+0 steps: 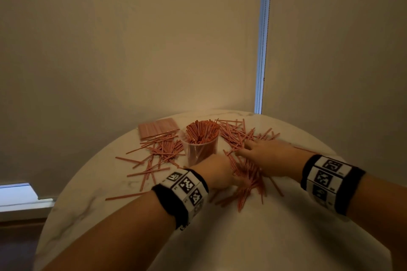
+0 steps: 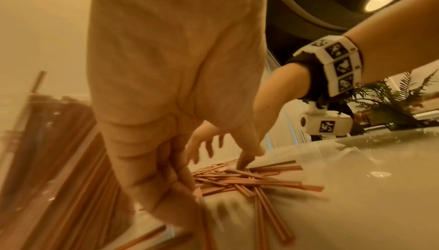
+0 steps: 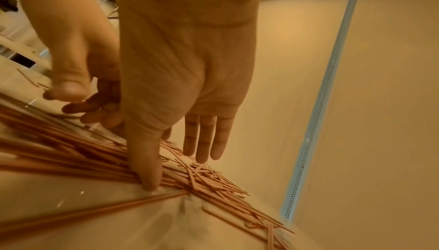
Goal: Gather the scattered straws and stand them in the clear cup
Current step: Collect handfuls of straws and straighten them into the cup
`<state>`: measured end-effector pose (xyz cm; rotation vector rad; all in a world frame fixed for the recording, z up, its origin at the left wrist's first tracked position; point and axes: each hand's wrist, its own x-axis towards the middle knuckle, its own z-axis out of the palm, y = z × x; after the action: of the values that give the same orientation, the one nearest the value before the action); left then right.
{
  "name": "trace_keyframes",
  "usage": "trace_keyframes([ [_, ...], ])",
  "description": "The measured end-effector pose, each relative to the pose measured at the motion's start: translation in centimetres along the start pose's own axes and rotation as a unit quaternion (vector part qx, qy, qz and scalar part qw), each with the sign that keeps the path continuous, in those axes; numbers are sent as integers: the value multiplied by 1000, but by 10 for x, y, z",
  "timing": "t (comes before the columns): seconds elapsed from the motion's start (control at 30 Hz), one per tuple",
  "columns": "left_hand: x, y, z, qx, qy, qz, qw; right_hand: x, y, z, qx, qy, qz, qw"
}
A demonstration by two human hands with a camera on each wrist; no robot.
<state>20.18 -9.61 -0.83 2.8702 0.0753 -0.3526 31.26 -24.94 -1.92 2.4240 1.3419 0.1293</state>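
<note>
A clear cup (image 1: pixel 201 149), packed with red-striped straws, stands at the middle of the round white table (image 1: pixel 110 182). Loose straws (image 1: pixel 161 152) lie fanned to its left, more straws (image 1: pixel 236 134) to its right, and a heap (image 1: pixel 248 182) lies in front between my hands. My left hand (image 1: pixel 233 179) sits at the heap's left edge, fingers loosely bent, thumb tip touching the straws (image 2: pixel 261 177). My right hand (image 1: pixel 253 149) lies flat over the heap, fingers straight, thumb (image 3: pixel 147 175) pressing down on straws. In the left wrist view the cup (image 2: pixel 47 141) shows blurred, close by.
A flat packet of straws (image 1: pixel 158 131) lies behind the left scatter near the table's far edge. A wall and a blind with a bead chain (image 1: pixel 262 50) stand just behind the table. Single straws (image 1: pixel 125 196) lie toward the front left.
</note>
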Motion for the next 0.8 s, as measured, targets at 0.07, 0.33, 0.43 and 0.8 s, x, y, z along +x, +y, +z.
trace_keyframes([
  [0.07, 5, 8, 7, 45, -27, 18, 998, 11, -1, 2, 13, 0, -30, 999],
  [0.33, 1, -11, -5, 60, -39, 12, 997, 26, -25, -15, 81, -17, -74, 994],
  [0.43, -13, -33, -10, 93, -63, -16, 994, 26, -39, -21, 63, -13, -90, 994],
  [0.8, -55, -65, 5, 78, -40, -13, 996, 26, -94, -38, 96, 27, -105, 989],
])
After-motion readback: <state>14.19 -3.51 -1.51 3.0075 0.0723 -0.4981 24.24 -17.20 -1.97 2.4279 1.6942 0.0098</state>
